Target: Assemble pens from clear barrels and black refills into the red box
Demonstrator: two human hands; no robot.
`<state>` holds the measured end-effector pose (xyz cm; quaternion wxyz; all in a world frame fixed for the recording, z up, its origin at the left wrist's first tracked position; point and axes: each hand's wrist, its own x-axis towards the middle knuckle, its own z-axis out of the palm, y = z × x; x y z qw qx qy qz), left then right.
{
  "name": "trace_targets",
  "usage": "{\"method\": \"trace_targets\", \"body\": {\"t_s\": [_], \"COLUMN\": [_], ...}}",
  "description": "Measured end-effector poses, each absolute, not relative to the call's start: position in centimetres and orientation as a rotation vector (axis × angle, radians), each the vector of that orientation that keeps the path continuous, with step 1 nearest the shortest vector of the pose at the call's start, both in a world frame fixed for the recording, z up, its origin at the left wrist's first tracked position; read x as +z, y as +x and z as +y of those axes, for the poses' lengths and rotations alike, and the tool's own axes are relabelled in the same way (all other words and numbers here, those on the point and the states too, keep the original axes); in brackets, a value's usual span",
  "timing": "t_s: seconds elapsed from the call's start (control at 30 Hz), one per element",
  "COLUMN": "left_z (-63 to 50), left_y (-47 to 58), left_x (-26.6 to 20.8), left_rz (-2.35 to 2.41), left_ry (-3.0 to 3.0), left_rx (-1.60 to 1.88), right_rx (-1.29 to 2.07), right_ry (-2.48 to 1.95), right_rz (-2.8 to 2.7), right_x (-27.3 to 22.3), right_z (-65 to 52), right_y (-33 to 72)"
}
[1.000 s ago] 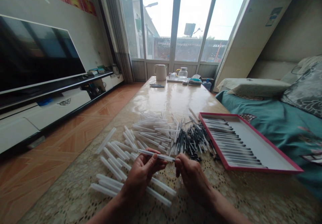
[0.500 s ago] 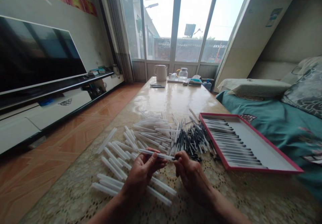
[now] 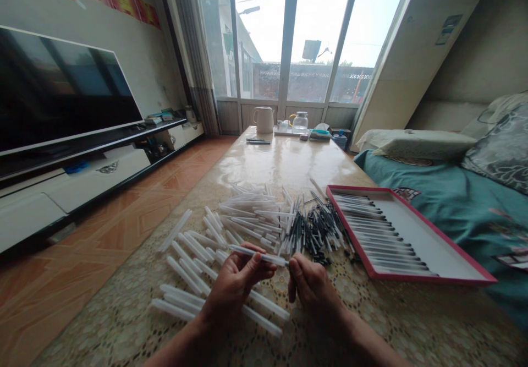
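Observation:
A whitish translucent pen barrel (image 3: 270, 258) lies across the front of the table, pinched between the thumb and fingers of my left hand (image 3: 237, 279). At its right end, my right hand (image 3: 311, 281) is closed on the pen's tip; the fingers hide most of that end. Around my left hand lie loose white pen barrels (image 3: 193, 246), some of them under the wrist. Just beyond my right hand is a heap of dark pen refills (image 3: 311, 226) with black ends. Right of it, a pink-rimmed tray (image 3: 445, 237) holds a row of pens (image 3: 388, 240) along its left side.
The table (image 3: 284, 160) has a lace-patterned cover. At its far end stand a beige kettle (image 3: 264, 119), a glass jug (image 3: 301, 120) and a tissue pack (image 3: 320, 131). A teal-covered sofa (image 3: 462, 191) borders the right side; a TV cabinet (image 3: 91, 180) is at left.
My right hand has turned slightly and its fingers have closed further over the pen's right end. My left hand stays nearly in place, still holding the barrel.

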<state>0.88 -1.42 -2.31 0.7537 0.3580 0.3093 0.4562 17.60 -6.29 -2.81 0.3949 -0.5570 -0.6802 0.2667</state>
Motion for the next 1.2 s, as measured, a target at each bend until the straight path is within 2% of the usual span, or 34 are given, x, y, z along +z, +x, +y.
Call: {"method": "trace_targets", "body": {"t_s": [0.17, 0.27, 0.37, 0.5, 0.67, 0.87, 1.2], "left_z": [-1.4, -1.5, -1.7, -2.1, -2.4, -2.2, -2.3], "left_y": [0.9, 0.7, 0.7, 1.0, 1.2, 1.5, 1.7], "left_x": [-2.1, -2.1, -2.0, -1.9, -1.7, -2.6, -2.1], "left_rz": [0.688, 0.686, 0.692, 0.723, 0.918, 0.896, 1.086], "left_ry": [0.783, 0.835, 1.021, 1.258, 1.665, 2.438, 2.558], "left_rx": [0.994, 0.987, 0.958, 0.932, 1.097, 0.818, 0.620], "right_rx": [0.703, 0.533, 0.362, 0.291, 0.221, 0.263, 0.244], "right_ry": [-1.393, -1.434, -1.379, -1.269, -1.413, -1.466, -1.443], "right_rz": [-1.659, -1.676, -1.796, -1.998, -1.727, -1.597, -1.629], "right_x": [-2.8, -2.4, -2.0, -2.4, -3.4, -3.4, -3.4], "right_z": [-6.3, -6.5, -6.6, -6.3, -5.8, -5.5, -5.5], "right_y": [17.6, 17.8, 17.9, 17.9, 18.7, 19.4, 19.3]}}
